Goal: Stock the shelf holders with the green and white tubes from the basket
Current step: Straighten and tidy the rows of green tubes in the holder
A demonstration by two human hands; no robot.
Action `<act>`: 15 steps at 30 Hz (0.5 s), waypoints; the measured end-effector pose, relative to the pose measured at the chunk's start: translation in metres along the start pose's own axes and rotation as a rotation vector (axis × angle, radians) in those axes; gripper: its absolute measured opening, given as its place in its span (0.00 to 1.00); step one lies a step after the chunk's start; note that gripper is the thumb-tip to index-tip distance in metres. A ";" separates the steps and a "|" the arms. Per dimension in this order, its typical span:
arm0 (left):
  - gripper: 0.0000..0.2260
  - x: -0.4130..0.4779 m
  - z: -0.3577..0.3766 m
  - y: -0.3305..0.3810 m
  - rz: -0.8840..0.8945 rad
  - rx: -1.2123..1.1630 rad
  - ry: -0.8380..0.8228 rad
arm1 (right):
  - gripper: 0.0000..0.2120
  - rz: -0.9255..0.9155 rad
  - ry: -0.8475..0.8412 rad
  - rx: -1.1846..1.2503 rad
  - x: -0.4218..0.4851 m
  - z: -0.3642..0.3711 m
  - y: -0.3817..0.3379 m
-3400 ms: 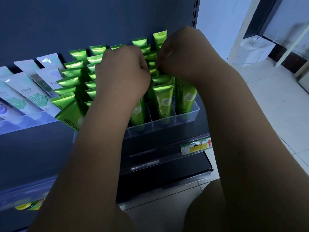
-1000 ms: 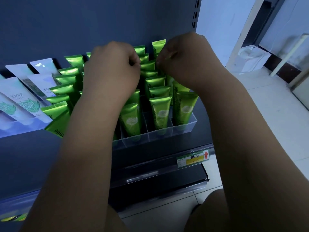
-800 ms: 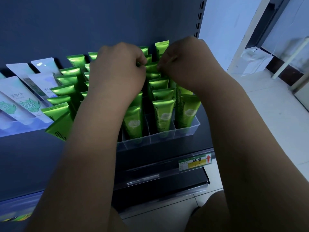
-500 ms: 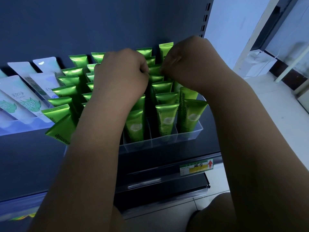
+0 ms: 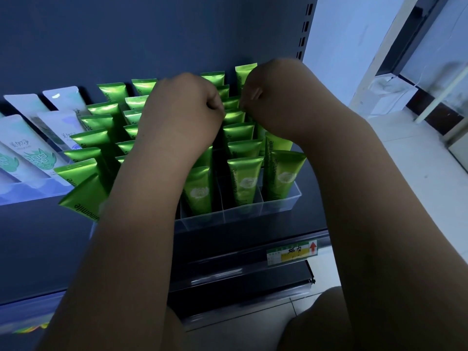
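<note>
Several glossy green tubes stand cap-down in rows in a clear divided holder on the dark shelf. My left hand and my right hand hover over the middle rows, knuckles up and fingers curled. Their fingertips meet at the flat top of one green tube in the back half and pinch it from both sides. The fingertips themselves are mostly hidden. One green tube leans tilted at the holder's front left. White tubes fill the holder to the left. The basket is out of view.
A dark back panel rises behind the tubes. A price label sits on the shelf's front rail, with a lower shelf beneath. Pale floor tiles lie to the right, and my knee shows at the bottom.
Both hands have stayed over the middle rows of green tubes and drawn slightly closer together. The view has shifted a little; the tubes in the holder look unchanged.
</note>
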State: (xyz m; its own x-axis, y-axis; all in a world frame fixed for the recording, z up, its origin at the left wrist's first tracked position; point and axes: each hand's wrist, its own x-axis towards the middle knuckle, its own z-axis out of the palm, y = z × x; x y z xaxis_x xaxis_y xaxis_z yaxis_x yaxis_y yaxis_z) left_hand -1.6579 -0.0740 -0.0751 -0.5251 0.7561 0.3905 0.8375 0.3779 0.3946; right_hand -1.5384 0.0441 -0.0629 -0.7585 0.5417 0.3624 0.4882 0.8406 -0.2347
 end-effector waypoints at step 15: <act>0.06 0.002 0.001 0.000 0.017 -0.032 0.008 | 0.11 -0.033 0.016 -0.022 0.000 0.003 0.003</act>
State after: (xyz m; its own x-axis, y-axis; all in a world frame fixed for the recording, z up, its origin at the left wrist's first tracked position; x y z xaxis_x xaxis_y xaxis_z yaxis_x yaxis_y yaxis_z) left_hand -1.6586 -0.0722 -0.0753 -0.5119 0.7578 0.4045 0.8413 0.3472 0.4142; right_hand -1.5380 0.0467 -0.0669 -0.7675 0.5137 0.3835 0.4726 0.8576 -0.2029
